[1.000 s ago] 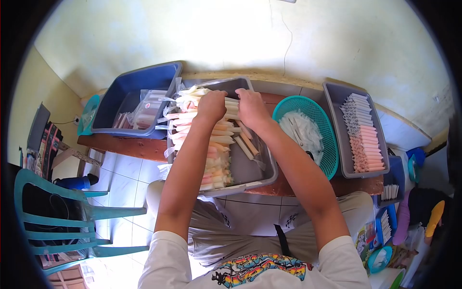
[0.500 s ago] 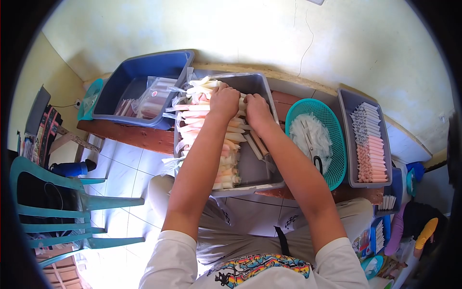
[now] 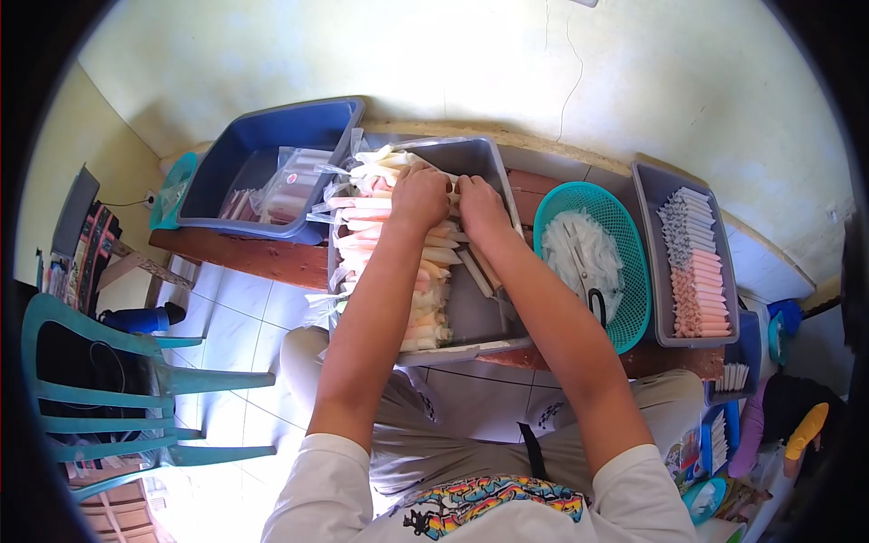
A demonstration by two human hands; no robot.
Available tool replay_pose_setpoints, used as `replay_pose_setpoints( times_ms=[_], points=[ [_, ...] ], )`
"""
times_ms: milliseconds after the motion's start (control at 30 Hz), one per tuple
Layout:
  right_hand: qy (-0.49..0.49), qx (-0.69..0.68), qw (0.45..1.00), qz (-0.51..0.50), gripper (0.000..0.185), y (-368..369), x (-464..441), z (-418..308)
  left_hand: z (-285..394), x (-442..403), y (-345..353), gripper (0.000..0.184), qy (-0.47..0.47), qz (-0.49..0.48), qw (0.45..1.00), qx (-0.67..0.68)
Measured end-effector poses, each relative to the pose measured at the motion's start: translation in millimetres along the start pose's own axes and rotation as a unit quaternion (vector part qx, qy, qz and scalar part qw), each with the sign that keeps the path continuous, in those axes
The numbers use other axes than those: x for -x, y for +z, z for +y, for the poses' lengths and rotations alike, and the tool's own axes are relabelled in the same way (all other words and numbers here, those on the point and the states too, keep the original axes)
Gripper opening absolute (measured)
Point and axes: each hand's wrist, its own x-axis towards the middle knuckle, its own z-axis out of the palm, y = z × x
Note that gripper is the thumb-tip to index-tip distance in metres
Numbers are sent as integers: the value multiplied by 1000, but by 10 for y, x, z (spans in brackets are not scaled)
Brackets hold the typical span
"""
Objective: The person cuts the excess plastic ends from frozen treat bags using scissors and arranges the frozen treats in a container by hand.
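Note:
A grey tub stands in front of me, with rows of pale yellow and pink filled plastic tubes along its left side, their loose clear ends over the rim. My left hand is closed over the upper part of the rows, knuckles up. Close beside it on the right, my right hand is closed too, fingers curled toward the left hand. A pale bit of a tube shows between the two hands; most of it is hidden by my fingers. A few separate tubes lie below my right hand.
On the left stands a blue tub with bagged tubes. A turquoise basket on the right holds clear plastic and scissors. Beyond it, another grey tub holds stacked white and pink tubes. A green plastic chair is at lower left.
Both hands stay together at the same spot over the tubes, with only slight finger movement. The view has shifted a little.

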Motion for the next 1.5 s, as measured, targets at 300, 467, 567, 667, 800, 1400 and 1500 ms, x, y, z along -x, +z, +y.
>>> replay_pose_setpoints(
  times_ms=[300,467,567,667,800,1400,1500],
  points=[
    [29,-25,999,-8,17,-2,75,-18,37,18,83,13,-9,3,999,-54],
    [44,-49,998,-12,19,54,58,34,35,14,92,13,-3,7,998,-61],
    [22,-50,998,-2,17,36,86,41,108,70,-87,13,-2,-8,999,-32],
    [-10,-53,998,20,15,-15,98,39,96,77,-81,12,-12,19,999,23],
    [-21,-75,995,68,13,-97,100,-16,40,50,-103,19,-11,19,996,81],
    [-27,-131,981,144,9,-296,26,-116,34,53,-186,29,-20,85,954,285],
    [-27,-83,991,102,9,-180,-65,-27,21,56,-130,27,-34,93,968,229]
  ],
)
